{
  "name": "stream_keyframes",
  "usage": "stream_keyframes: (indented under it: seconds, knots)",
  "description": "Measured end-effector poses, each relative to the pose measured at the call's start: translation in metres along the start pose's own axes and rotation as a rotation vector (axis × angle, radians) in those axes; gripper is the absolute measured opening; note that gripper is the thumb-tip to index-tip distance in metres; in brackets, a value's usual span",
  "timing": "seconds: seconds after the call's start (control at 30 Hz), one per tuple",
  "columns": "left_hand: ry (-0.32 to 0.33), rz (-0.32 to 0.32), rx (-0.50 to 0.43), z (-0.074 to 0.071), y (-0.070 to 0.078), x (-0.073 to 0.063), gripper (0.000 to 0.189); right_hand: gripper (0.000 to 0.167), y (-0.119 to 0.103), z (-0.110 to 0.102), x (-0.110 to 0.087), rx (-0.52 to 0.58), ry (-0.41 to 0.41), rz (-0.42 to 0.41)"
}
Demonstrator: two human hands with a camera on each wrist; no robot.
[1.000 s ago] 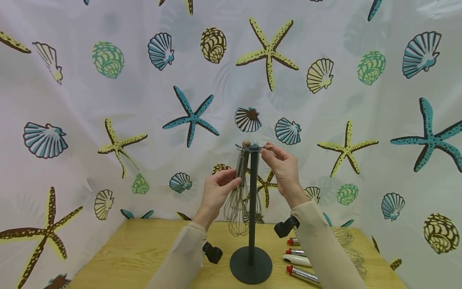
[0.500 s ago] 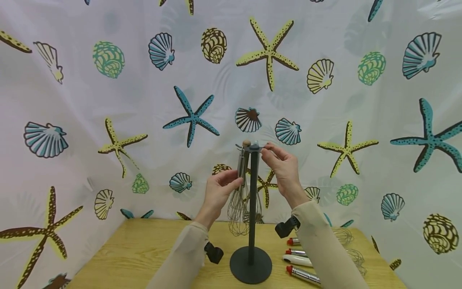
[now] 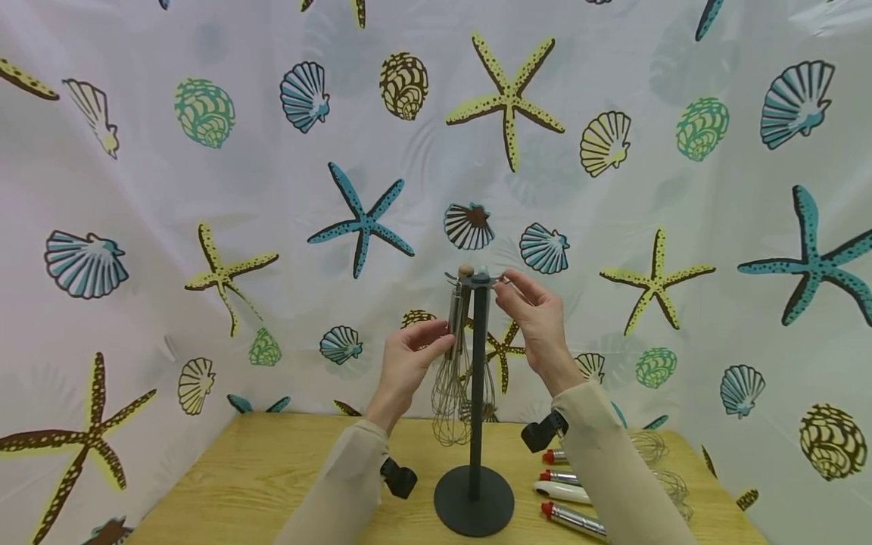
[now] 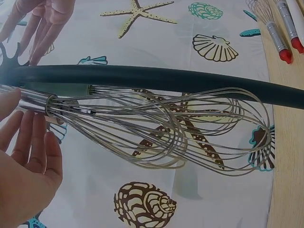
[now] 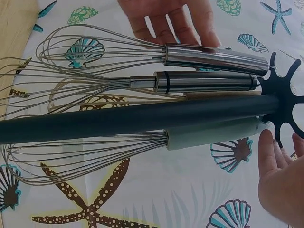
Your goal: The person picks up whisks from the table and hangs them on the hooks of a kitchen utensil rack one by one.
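A dark utensil stand [image 3: 478,378] rises from a round base, with a ring of hooks [image 5: 285,95] at its top. Several whisks hang from it, including a steel-handled whisk [image 5: 216,58], one with a black-banded steel handle [image 5: 206,81], a wooden-handled one [image 5: 223,95] and a pale green one [image 5: 213,132]. My left hand [image 3: 409,359] holds the lower handle of the outer steel whisk [image 4: 37,100] lightly between thumb and fingers. At the top, my right hand [image 3: 534,322] pinches a hook on the right side of the ring with thumb and forefinger.
On the table [image 3: 286,469], to the right of the stand, lie several more whisks, including red-tipped steel ones [image 3: 572,518] and a white-handled one [image 3: 562,491]. My right forearm partly covers them. A shell-and-starfish patterned curtain [image 3: 409,189] hangs behind and at both sides.
The outer whisk, slightly tilted to the left a second ago, hangs straighter and nearer the post. My left hand has shifted only slightly; my right hand stays at the hook.
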State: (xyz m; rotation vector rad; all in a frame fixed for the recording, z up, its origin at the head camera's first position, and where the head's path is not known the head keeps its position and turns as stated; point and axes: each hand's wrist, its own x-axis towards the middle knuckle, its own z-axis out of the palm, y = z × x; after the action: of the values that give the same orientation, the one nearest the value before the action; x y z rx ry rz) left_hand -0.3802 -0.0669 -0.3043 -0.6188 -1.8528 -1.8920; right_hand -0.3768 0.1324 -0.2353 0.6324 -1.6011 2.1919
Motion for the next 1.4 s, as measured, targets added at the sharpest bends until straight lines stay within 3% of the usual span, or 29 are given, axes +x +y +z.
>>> stream_keyframes:
  seconds: [0.4,0.7,0.9,1.4]
  knots:
    - [0.013,0.003,0.031,-0.006,0.006,0.003,0.026,0.056,0.010,-0.013,-0.010,-0.061,-0.022,0.012]
    - [0.005,0.030,-0.002,-0.006,0.009,0.011,0.028,0.043,0.021,-0.029,-0.022,-0.135,-0.014,0.037]
    - [0.020,0.005,-0.033,-0.008,0.010,0.013,0.027,0.038,0.033,-0.035,-0.033,-0.193,-0.033,0.085]
    - [0.021,0.017,-0.054,-0.012,0.017,0.016,0.025,0.039,0.064,-0.070,-0.058,-0.222,-0.067,0.203]
